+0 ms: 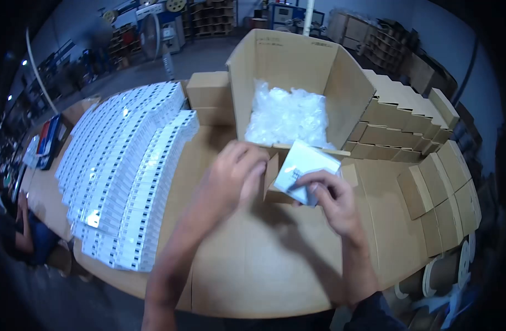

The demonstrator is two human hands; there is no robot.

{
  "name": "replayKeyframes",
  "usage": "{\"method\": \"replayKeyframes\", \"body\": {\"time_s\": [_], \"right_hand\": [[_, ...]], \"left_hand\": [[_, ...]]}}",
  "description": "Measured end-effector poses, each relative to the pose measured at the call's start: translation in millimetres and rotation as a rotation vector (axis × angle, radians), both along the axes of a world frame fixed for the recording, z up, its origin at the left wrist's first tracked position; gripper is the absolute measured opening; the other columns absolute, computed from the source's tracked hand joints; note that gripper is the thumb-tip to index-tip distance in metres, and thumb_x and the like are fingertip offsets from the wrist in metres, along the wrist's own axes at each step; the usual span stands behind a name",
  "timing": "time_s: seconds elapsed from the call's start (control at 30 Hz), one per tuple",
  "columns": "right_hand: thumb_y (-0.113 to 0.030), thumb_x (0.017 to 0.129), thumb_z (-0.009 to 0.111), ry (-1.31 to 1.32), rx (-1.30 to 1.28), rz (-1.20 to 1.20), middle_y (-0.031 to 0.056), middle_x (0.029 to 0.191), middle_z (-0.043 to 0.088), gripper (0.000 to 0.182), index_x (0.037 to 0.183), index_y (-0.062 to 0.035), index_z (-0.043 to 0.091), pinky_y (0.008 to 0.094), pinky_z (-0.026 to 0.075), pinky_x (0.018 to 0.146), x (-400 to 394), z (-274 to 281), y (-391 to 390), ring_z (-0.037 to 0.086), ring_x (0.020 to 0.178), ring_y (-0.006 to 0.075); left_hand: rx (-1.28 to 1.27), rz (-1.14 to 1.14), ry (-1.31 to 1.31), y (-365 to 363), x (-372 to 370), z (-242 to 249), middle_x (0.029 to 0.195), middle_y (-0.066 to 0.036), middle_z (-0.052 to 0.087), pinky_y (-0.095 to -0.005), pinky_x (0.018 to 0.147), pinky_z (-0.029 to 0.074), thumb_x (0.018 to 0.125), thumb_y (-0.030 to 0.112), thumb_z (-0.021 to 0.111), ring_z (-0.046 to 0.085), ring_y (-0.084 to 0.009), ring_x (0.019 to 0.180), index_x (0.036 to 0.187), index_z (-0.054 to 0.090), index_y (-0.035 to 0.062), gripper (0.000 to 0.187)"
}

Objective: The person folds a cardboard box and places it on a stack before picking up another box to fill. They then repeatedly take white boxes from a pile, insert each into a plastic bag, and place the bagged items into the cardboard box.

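Note:
My right hand [333, 201] grips a flat white box [311, 165] with small dark print, thumb and fingers at its lower edge. The white box is tilted over a small open cardboard carton [277, 196], hiding part of its mouth. My left hand [236, 168] is at the carton's left side, fingers curled and slightly blurred beside the raised flap [271, 175]. I cannot tell what is in those fingers. Right behind the carton stands a large open cardboard box [348, 91] with clear plastic bags [289, 116] inside.
Long rows of white boxes [118, 165] cover the table's left side. Cardboard cartons are stacked at the back right [393, 118] and right edge [443, 190]. Spools [446, 270] stand below the right edge. At far left, another person's arm [24, 226] shows.

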State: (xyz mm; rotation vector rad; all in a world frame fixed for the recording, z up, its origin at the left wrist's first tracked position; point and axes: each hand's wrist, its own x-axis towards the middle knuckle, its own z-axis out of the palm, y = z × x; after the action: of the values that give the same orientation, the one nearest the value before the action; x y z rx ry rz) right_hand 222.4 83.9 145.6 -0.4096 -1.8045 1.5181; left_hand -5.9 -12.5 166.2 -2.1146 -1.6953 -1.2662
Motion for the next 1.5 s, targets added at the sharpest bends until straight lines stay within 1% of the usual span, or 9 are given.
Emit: {"method": "replayKeyframes", "body": {"time_s": [0.13,0.4,0.57,0.8,0.83,1.0,1.17,1.27,1.5], "right_hand": [[-0.015,0.102,0.061,-0.172,0.309,-0.280,-0.0001,0.082,0.059,0.020,0.114,-0.0088,0.076,0.0248,0.041,0.062,-10,28,78,0.046,0.068,0.0062],[-0.021,0.099,0.067,-0.172,0.287,-0.339,0.0027,0.083,0.059,0.019,0.113,-0.0135,0.077,0.0273,0.043,0.064,-23,18,132,0.060,0.075,0.0083],[-0.030,0.087,0.079,-0.212,0.539,-0.556,0.0060,0.088,0.058,0.033,0.116,-0.0150,0.076,0.0301,0.043,0.064,-14,17,131,0.047,0.068,0.0137],[-0.041,0.082,0.084,-0.226,0.579,-0.478,0.0213,0.124,0.065,0.054,0.124,-0.0092,0.072,0.0445,0.046,0.106,-10,62,86,0.059,0.122,0.0384],[-0.039,0.087,0.080,-0.181,0.622,-0.434,0.0199,0.112,0.066,0.043,0.114,-0.0065,0.074,0.0433,0.049,0.097,-9,61,77,0.063,0.110,0.0348],[-0.027,0.100,0.065,-0.199,0.564,-0.267,0.0121,0.080,0.054,0.030,0.088,0.0006,0.067,0.0393,0.048,0.072,15,32,22,0.049,0.071,0.0226],[-0.027,0.106,0.059,-0.122,0.046,-0.052,0.0080,0.087,0.049,0.034,0.090,0.0023,0.066,0.0349,0.047,0.073,62,-16,-58,0.050,0.075,0.0164],[-0.024,0.105,0.061,-0.142,0.158,-0.436,0.0112,0.086,0.051,0.030,0.092,0.0035,0.066,0.0359,0.045,0.070,68,-47,-106,0.050,0.075,0.0196],[-0.018,0.101,0.067,-0.080,0.090,-0.566,0.0117,0.088,0.053,0.023,0.093,0.0031,0.070,0.0338,0.043,0.068,67,-105,-170,0.050,0.077,0.0206]], "left_hand": [[-0.014,-0.006,0.183,156,-41,-17,0.109,-0.021,0.066,-0.0466,0.091,0.052,0.086,-0.002,0.068,0.064,-0.0397,0.103,0.108,0.068,0.0001,0.023],[-0.369,0.160,0.344,284,-96,-92,0.097,-0.026,0.070,-0.0505,0.085,0.057,0.085,0.003,0.065,0.069,-0.0425,0.095,0.092,0.071,-0.0029,0.011],[-0.082,0.093,-0.014,212,-65,-11,0.092,-0.029,0.068,-0.0509,0.077,0.052,0.093,0.008,0.066,0.066,-0.0473,0.090,0.101,0.064,-0.0039,0.015],[0.111,0.030,-0.056,91,10,62,0.093,-0.024,0.068,-0.0416,0.076,0.053,0.096,0.005,0.063,0.070,-0.0382,0.083,0.106,0.059,-0.0037,0.014],[0.089,0.034,-0.058,75,19,64,0.089,-0.022,0.069,-0.0397,0.076,0.054,0.099,0.006,0.062,0.071,-0.0311,0.082,0.106,0.057,-0.0031,0.013],[0.051,0.016,-0.399,14,63,48,0.086,-0.015,0.066,-0.0346,0.071,0.052,0.101,0.008,0.060,0.068,-0.0201,0.078,0.105,0.055,-0.0013,0.012],[0.134,-0.050,-0.918,-32,75,-4,0.083,0.001,0.056,-0.0277,0.068,0.046,0.106,0.019,0.060,0.054,-0.0074,0.075,0.105,0.053,0.0047,0.016],[0.328,-0.043,-1.423,-67,108,-48,0.082,0.000,0.050,-0.0251,0.075,0.048,0.107,0.022,0.058,0.052,-0.0077,0.075,0.113,0.050,0.0039,0.020],[-0.075,0.306,-1.130,-120,191,-95,0.100,-0.005,0.068,-0.0286,0.072,0.049,0.109,0.029,0.054,0.056,-0.0082,0.086,0.111,0.063,-0.0014,0.032]]}}
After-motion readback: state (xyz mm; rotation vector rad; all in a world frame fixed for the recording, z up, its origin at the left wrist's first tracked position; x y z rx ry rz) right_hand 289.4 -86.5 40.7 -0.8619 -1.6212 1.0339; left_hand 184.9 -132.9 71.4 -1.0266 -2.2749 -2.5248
